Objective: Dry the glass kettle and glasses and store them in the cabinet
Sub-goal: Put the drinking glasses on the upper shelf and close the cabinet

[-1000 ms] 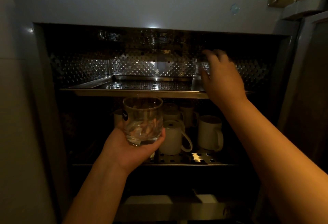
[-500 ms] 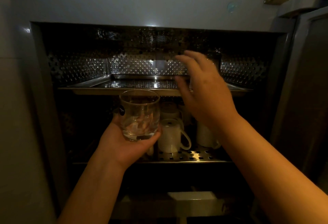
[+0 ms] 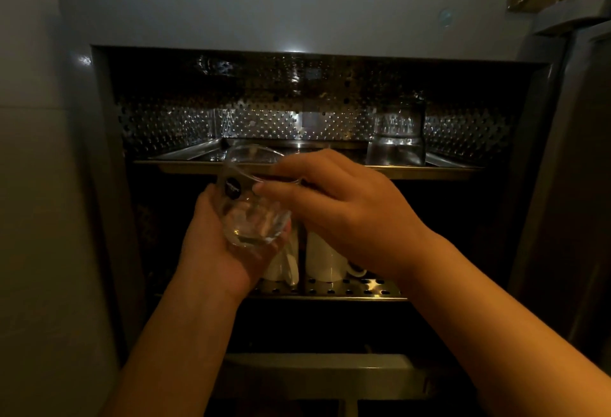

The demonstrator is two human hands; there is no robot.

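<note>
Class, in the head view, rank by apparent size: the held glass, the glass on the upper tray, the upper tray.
1. upper tray
2-3. held glass and glass on the upper tray: alike; nearness makes ranking unsure.

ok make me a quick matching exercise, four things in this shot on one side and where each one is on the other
Things:
1. stickered glass
2. second glass
3. mugs
4. right hand

Places:
A. lower shelf
B. upper tray, right side
C. cradled in the left hand
D. on the rim of the held glass

Pairs: 1-C, 2-B, 3-A, 4-D
</note>
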